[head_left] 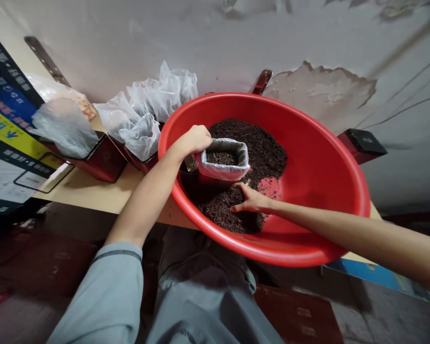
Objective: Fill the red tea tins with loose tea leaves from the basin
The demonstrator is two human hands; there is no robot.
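A large red basin (318,157) rests on the wooden table edge and holds a heap of dark loose tea leaves (261,148). Inside it stands a small red box lined with a clear plastic bag (224,162), partly filled with the same leaves. My left hand (193,139) is closed on the box's left rim, holding it upright. My right hand (251,199) lies low in the leaves just in front of the box, fingers together and dug into the pile, palm down.
Several red boxes lined with clear plastic bags (143,126) stand to the left on the wooden table (93,188). A printed carton (7,124) lies at the far left. A peeling grey wall (308,52) is behind. My grey trousers (200,296) are below.
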